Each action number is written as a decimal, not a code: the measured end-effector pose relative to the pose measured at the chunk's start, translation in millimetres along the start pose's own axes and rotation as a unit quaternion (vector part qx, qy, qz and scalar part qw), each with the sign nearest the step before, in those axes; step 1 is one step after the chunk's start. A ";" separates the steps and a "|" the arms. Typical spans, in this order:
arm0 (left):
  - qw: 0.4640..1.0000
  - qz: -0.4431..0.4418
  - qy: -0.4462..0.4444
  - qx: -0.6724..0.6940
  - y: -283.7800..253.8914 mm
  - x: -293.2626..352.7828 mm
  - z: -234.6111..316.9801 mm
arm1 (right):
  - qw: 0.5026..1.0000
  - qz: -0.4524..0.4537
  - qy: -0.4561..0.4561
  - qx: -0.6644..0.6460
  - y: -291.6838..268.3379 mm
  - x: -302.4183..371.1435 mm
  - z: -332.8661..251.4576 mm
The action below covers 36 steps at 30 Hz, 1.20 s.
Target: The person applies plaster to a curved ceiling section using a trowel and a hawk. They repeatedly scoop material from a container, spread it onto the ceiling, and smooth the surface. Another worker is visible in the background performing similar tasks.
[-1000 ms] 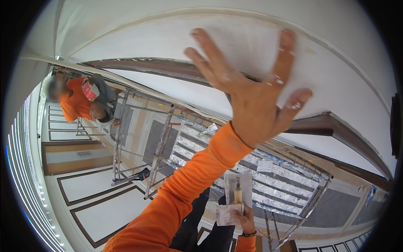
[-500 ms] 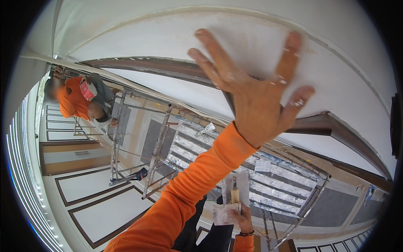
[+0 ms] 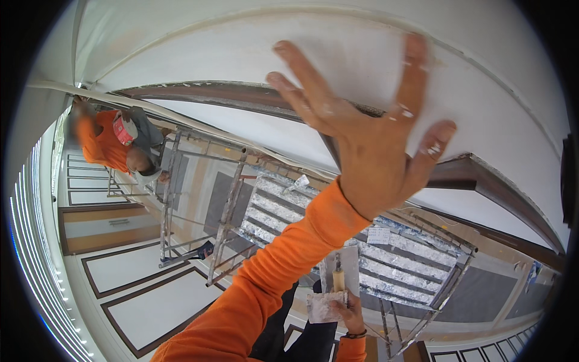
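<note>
My left hand (image 3: 377, 142) is raised with its fingers spread wide and nothing in it, its back toward me. Beyond it is the white curved ceiling surface (image 3: 229, 57); whether the fingers touch that surface I cannot tell. White specks dot the fingers and thumb. Lower down, my right hand (image 3: 350, 315) is closed around a putty-smeared flat plate (image 3: 322, 309) and a plastering trowel (image 3: 350, 262) with a pale handle and a broad metal blade. Part of their grip is hidden behind the plate.
Below lies a scaffold platform (image 3: 398, 271) with white-splattered slats and a small paper on it. Metal scaffold frames (image 3: 226, 211) stand at its left. Dark brown trim (image 3: 476, 178) edges the ceiling. Another person (image 3: 108, 145) in orange works at far left, near a red-and-white bucket (image 3: 125, 130).
My spread left hand has shifted slightly across the white surface, its forefinger a little higher. My right hand stays nearly still with its tools.
</note>
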<state>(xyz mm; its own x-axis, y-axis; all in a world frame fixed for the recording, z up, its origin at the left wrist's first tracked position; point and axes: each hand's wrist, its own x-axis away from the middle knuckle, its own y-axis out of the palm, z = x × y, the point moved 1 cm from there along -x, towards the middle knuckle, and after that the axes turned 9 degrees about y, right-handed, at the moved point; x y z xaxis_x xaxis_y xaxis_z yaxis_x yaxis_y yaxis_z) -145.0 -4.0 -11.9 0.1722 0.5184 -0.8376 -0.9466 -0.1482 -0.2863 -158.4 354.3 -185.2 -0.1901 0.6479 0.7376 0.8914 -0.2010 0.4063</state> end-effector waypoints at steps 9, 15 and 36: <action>0.997 -0.054 -0.007 -0.054 3.3 6.8 -1.7 | 1.000 0.009 0.001 -0.013 -1.3 2.4 -2.4; 0.989 0.000 0.080 -0.120 8.6 7.6 -11.5 | 1.000 0.008 0.000 -0.011 1.4 4.6 -8.6; 0.992 0.065 -0.057 -0.089 -18.8 -5.1 -18.5 | 1.000 0.023 -0.001 -0.011 8.6 0.5 -8.9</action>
<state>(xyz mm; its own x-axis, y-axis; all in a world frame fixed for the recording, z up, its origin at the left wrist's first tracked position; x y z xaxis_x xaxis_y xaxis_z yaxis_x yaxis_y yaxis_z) -123.1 -19.6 -10.9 0.0108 0.5757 -0.8176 -0.8939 -0.3608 -0.2659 -154.6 346.3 -176.5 -0.1481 0.6390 0.7548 0.8896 -0.2474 0.3839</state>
